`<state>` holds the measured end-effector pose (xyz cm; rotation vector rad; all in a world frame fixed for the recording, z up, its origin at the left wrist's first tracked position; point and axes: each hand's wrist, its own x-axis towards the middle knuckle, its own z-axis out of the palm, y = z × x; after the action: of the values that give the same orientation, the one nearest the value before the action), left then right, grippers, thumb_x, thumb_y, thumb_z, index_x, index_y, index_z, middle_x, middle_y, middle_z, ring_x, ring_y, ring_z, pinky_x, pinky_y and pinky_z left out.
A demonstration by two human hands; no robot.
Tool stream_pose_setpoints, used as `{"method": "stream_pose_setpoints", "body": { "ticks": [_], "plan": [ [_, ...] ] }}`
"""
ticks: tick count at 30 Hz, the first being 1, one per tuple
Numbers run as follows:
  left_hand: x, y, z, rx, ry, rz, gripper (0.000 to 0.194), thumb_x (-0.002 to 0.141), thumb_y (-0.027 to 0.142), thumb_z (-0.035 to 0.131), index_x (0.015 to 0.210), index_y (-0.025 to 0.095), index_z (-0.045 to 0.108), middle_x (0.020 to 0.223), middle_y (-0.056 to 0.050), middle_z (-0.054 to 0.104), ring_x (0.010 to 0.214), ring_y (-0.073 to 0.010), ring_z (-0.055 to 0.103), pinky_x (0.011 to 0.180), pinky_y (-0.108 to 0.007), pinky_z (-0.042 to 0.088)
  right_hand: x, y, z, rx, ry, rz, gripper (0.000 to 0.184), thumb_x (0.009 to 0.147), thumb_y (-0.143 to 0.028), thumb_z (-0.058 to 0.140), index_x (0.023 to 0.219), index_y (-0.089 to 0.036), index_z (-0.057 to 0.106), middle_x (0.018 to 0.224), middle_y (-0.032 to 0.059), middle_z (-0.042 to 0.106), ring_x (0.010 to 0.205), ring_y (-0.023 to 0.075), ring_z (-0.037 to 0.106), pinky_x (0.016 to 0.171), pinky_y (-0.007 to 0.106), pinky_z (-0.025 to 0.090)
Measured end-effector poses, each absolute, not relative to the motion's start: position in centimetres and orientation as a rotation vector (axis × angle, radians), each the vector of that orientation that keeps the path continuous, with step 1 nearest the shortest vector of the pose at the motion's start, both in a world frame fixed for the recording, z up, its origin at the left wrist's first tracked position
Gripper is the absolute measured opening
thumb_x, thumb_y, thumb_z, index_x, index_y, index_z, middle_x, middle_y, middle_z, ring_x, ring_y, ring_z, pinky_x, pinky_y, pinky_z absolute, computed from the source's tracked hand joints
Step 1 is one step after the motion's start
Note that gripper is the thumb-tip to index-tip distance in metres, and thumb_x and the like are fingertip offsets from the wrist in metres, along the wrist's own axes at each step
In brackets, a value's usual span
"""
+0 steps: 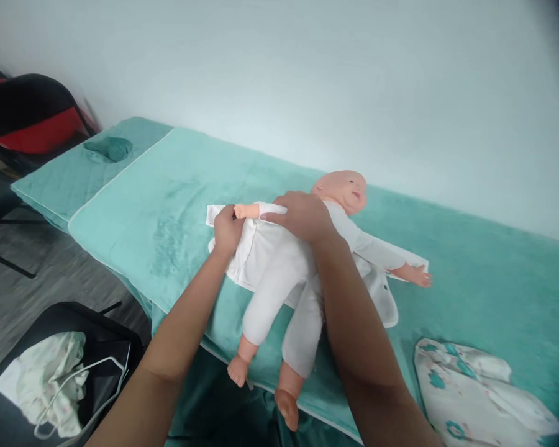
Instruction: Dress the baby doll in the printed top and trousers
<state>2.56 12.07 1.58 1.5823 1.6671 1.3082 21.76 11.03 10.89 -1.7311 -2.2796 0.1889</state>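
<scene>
While the baby doll [284,254] lies face up on the teal-covered bed [177,180], head towards the wall [261,81] and feet by the near edge, both hands are busy on the arm at picture left. The right hand [302,214] is part closed round the upper part of that arm, thumb on one side and fingers over the top, so it's got hold of the white sleeve [272,210] and the arm inside. Left hand [228,231] is curled up right at the doll's little fist, touching it, but its fingertips are hidden, so I can't tell how closed it is or whether it's pinching anything. There's an open white top [384,295] spread under the doll, with snaps on its edges. The doll's other arm sticks out to picture right, sleeved down to near the wrist. A patterned cloth [475,391] sits folded on the bed at lower right, and a black chair [69,316] at lower left holds a crumpled pale cloth [58,372] plus some bent white wire or cord [51,406]
</scene>
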Motion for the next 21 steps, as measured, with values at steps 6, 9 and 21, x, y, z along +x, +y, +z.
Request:
{"method": "stream_pose_setpoints", "body": {
  "ticks": [6,9,21],
  "plan": [
    [2.0,12.2,2.2,1.324,1.542,1.340,0.007,0.083,0.023,0.068,0.085,0.017,0.072,0.087,-0.004,0.074,0.084,-0.0174,0.066,0.080,-0.029,0.049,22.0,10.9,11.1,-2.012,-2.351,0.120,0.039,0.091,-0.057,0.060,0.105,-0.024,0.077,0.106,0.0092,0.075,0.104,0.0300,0.062,0.094,0.044,0.037],
    [2.5,11.5,2.1,1.533,1.559,1.412,0.012,0.090,0.028,0.066,0.084,0.018,0.068,0.087,-0.004,0.072,0.083,-0.0168,0.064,0.080,-0.030,0.051,21.6,11.1,10.9,-2.052,-2.369,0.064,0.037,0.092,-0.054,0.060,0.103,-0.022,0.077,0.105,0.0110,0.075,0.104,0.0308,0.062,0.095,0.046,0.037],
    [4.4,10.3,1.2,2.429,1.536,1.369,0.030,0.107,0.033,0.039,0.099,0.019,0.064,0.100,-0.010,0.067,0.098,-0.0219,0.062,0.089,-0.036,0.050,21.4,10.7,9.4,-1.715,-2.065,-0.007,0.029,0.094,-0.031,0.053,0.115,-0.018,0.068,0.120,0.0139,0.069,0.113,0.0309,0.059,0.099,0.045,0.043]
  ]
}}
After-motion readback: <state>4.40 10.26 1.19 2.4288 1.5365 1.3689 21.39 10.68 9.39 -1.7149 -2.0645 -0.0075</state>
